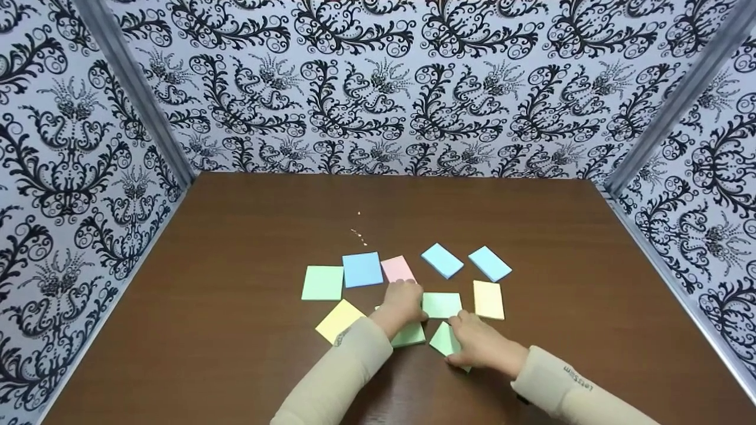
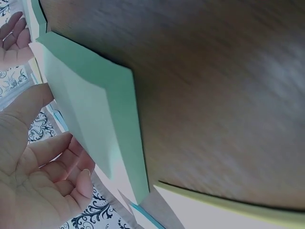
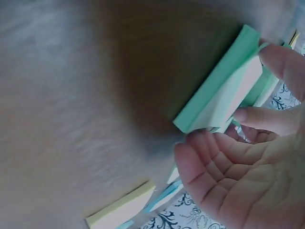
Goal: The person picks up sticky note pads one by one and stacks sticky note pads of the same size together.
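Note:
Low over the table, my left hand [image 1: 404, 301] curls at the far side of a green sticky note pad [image 2: 90, 100]. In the left wrist view its thumb and index fingertip meet the pad's far edge. The knuckles overlap a pink pad [image 1: 397, 269] in the head view. To the right, my right hand [image 1: 478, 341] grips a smaller green sticky note pad [image 3: 221, 78], thumb at its near side and fingers around the far side; the hand covers part of it. Another green pad [image 1: 442, 305] lies just beyond and between both hands.
More note pads lie around: green [image 1: 322, 283], blue [image 1: 362, 269] and yellow [image 1: 339, 322] at left, two light blue [image 1: 442, 261] ones at the back right, a cream one [image 1: 489, 300] at right. Small crumbs [image 1: 359, 236] dot the brown table [image 1: 236, 236]. Patterned walls [image 1: 378, 88] enclose it.

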A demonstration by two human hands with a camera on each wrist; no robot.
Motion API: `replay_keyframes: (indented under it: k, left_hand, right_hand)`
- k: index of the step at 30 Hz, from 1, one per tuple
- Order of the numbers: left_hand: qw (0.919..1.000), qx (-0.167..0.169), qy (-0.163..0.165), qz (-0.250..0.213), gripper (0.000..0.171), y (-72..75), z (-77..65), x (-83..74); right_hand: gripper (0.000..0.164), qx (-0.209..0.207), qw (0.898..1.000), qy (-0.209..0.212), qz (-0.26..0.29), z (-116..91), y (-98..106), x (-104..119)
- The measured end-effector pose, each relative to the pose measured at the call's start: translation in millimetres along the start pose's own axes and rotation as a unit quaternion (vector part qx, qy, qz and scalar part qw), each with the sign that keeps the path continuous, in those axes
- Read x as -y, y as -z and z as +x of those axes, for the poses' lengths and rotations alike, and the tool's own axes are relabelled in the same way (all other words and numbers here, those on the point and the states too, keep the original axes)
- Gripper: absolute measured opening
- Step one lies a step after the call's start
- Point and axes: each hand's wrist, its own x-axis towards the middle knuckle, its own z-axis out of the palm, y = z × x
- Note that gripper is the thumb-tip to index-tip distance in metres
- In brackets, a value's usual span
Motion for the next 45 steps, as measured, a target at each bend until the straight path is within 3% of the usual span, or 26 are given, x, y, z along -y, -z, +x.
replay_keyframes:
  k: [9,16,19,23,26,33,45]
  left_hand:
    - [0.9997,-0.019,0.002,0.018,0.034,-1.4,-0.5,1.4]
    - [0.9998,-0.018,0.003,0.002,0.034,-2.0,-1.1,0.5]
    - [0.9998,-0.016,0.004,-0.006,0.034,-1.7,-0.9,-0.1]
    - [0.9998,-0.017,0.004,-0.008,0.034,-2.4,-1.6,-0.4]
    - [0.9998,-0.018,0.005,-0.006,0.034,-2.6,-1.7,-0.3]
    - [0.9999,-0.005,0.014,-0.005,0.036,-3.6,0.5,-1.4]
    - [0.9997,-0.005,0.017,0.013,0.036,-1.1,-0.9,-2.4]
  right_hand:
    - [0.038,-0.009,0.998,0.064,-0.021,2.9,-4.2,-4.9]
    - [0.036,-0.037,0.996,0.072,-0.028,6.4,-7.5,-3.7]
    - [0.034,-0.028,0.996,0.077,-0.046,8.9,-4.0,-4.1]
    - [0.035,-0.032,0.99,0.115,-0.075,16.4,8.1,-14.3]
    - [0.037,-0.058,0.984,0.146,-0.085,27.7,19.4,-28.7]
    - [0.046,-0.046,0.985,0.159,-0.057,52.5,26.5,-48.0]
    - [0.041,-0.046,0.974,0.214,-0.054,70.7,19.8,-44.3]
